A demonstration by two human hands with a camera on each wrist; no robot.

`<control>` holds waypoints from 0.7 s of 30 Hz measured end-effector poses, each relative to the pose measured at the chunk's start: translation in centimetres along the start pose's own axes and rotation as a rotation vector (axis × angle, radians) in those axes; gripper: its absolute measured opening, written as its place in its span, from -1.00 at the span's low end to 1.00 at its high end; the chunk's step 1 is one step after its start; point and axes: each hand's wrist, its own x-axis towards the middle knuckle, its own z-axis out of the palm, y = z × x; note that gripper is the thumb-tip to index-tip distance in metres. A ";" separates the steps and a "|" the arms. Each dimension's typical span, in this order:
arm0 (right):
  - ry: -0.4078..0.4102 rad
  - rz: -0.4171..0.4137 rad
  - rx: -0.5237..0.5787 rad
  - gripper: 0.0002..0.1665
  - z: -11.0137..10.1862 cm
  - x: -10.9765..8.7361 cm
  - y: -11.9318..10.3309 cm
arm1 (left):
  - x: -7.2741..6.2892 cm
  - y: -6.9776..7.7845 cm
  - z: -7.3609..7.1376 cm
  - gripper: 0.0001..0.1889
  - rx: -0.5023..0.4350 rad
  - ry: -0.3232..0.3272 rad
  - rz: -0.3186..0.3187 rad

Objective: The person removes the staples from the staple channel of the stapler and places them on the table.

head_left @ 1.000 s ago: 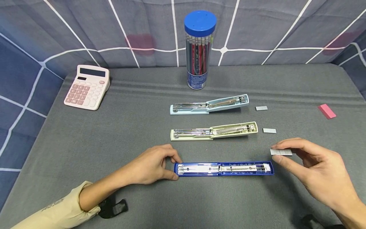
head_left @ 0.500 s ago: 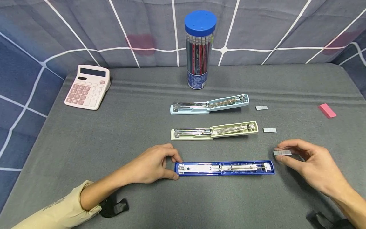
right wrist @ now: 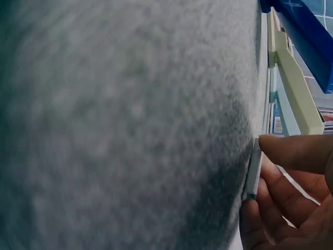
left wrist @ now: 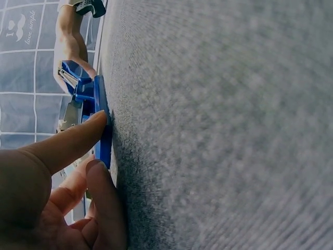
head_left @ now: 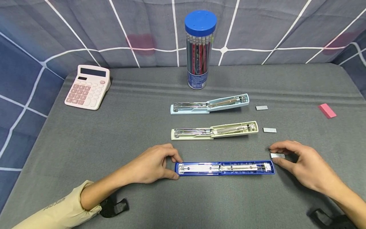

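Observation:
A blue stapler (head_left: 224, 168) lies opened out flat on the grey cloth. My left hand (head_left: 157, 163) pinches its left end between thumb and fingers; in the left wrist view the stapler's blue base (left wrist: 101, 94) sits between the fingertips. Just past the stapler's right end, my right hand (head_left: 300, 165) pinches a strip of staples (head_left: 277, 155) by its edges. The right wrist view puts that strip (right wrist: 253, 169) right down at the cloth, between thumb and finger. Farther back are a pale green stapler (head_left: 214, 130) and a light blue stapler (head_left: 210, 104), both folded open.
One staple strip (head_left: 269, 130) lies right of the green stapler, another small strip (head_left: 261, 108) right of the light blue one. A pink eraser (head_left: 327, 111) is at far right. A blue-lidded tube of pencils (head_left: 198, 57) stands at the back, a pink calculator (head_left: 88, 87) at back left.
My right hand, with the staple strip, has lowered toward the cloth and shifted slightly left, closer to the blue stapler's end. The left hand stays on the stapler.

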 end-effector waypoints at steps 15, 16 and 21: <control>-0.045 -0.073 -0.171 -0.52 -0.8 0.3 0.2 | -0.1 -0.1 0.0 -0.69 0.001 0.006 0.005; -0.050 -0.073 -0.167 -0.52 -0.9 0.3 0.2 | 0.0 -0.1 0.0 -0.69 -0.001 0.006 0.006; -0.070 -0.050 -0.151 -0.54 -1.1 0.4 0.0 | 0.0 0.0 0.0 -0.69 -0.008 0.005 0.013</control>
